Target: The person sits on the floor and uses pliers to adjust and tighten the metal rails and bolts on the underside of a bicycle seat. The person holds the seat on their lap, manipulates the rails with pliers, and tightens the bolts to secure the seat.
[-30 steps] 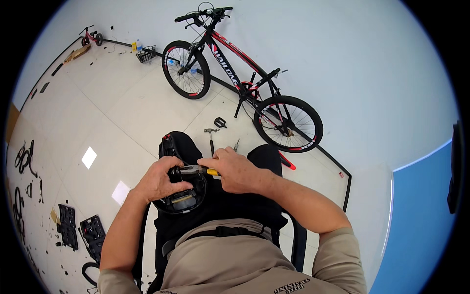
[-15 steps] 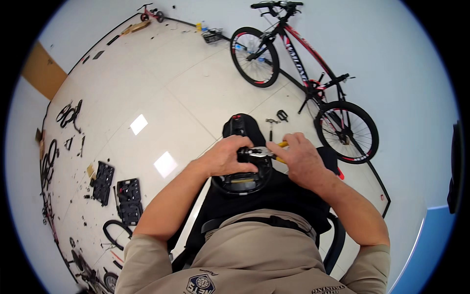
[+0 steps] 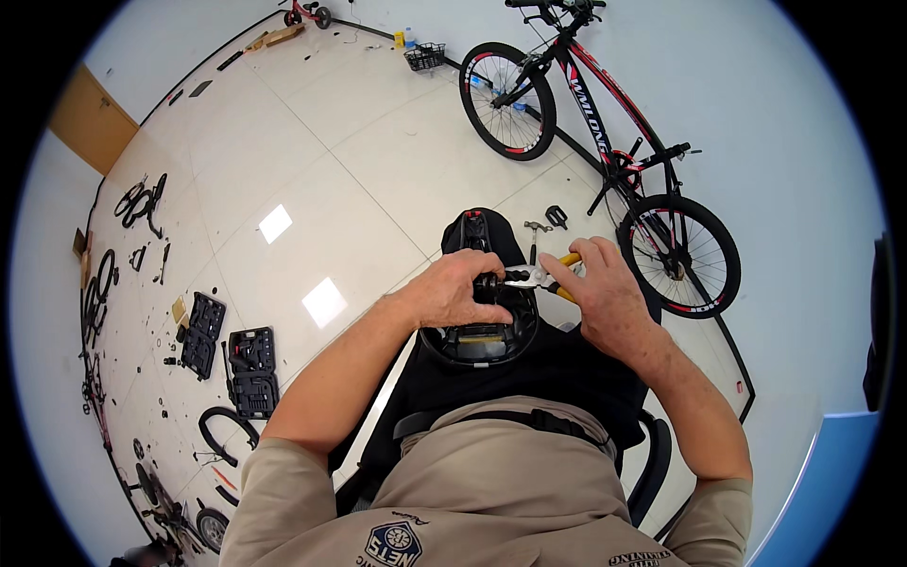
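Note:
A black, upturned part that looks like a bicycle saddle rests on my lap, its narrow end with a red detail pointing away from me. My left hand grips the dark clamp-like piece at its middle, thumb on the near side and fingers on the far side. In my right hand is a pair of pliers with yellow-and-black handles. The metal jaws point left and reach the dark piece beside my left fingers. Whether they bite on it, I cannot tell.
Beyond my knees a black pedal and a T-headed tool lie on the floor. A black-and-red bicycle leans along the right wall. On the left are open tool cases, a loose tyre and scattered bike parts.
Both hands, the saddle and the pliers sit slightly farther right in the picture, as the whole view has shifted. The pliers' handles look a little wider apart; both grips stay.

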`<state>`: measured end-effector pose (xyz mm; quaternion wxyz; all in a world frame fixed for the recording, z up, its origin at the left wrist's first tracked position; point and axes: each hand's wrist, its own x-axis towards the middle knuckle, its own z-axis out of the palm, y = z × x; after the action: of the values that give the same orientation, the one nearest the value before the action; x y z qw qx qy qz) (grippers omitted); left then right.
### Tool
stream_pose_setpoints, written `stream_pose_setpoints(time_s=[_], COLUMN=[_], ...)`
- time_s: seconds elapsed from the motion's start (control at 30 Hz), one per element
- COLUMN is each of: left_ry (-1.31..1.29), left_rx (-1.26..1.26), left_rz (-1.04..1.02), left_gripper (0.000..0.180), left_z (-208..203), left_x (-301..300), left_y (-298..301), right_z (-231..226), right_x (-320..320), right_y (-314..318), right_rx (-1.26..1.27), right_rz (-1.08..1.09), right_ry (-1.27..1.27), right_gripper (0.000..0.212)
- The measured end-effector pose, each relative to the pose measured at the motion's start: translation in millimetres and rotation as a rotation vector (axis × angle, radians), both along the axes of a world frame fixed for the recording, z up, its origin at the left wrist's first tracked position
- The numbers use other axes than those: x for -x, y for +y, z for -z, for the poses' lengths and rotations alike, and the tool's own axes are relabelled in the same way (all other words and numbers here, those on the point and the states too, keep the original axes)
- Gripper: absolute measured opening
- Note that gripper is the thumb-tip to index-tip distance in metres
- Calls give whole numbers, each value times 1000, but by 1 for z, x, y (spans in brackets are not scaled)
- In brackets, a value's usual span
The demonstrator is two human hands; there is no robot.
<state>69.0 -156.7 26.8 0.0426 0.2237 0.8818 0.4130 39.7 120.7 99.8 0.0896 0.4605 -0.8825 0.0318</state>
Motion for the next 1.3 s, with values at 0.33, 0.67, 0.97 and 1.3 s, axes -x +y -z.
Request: stream_pose_setpoints(time_s=[0.33, 0.67, 0.97, 1.3], left_ry=[25, 55, 62, 31], left_rx=[2, -7, 17, 10], left_rz=[-8, -8, 2, -23], left_gripper=[60, 62, 61, 63], left_z=[-1, -1, -1, -2], left_x=[0, -1, -1, -2], left_y=[0, -1, 1, 2], right_z=[3, 8, 6, 7], right_x=[-6, -8, 4, -3], right_y=[-1, -8, 1, -5], right_rx=[51, 7, -61, 37], right_rz=[-32, -5, 122, -48], right_ry=[92, 85, -571, 57], right_gripper=[71, 66, 70, 72])
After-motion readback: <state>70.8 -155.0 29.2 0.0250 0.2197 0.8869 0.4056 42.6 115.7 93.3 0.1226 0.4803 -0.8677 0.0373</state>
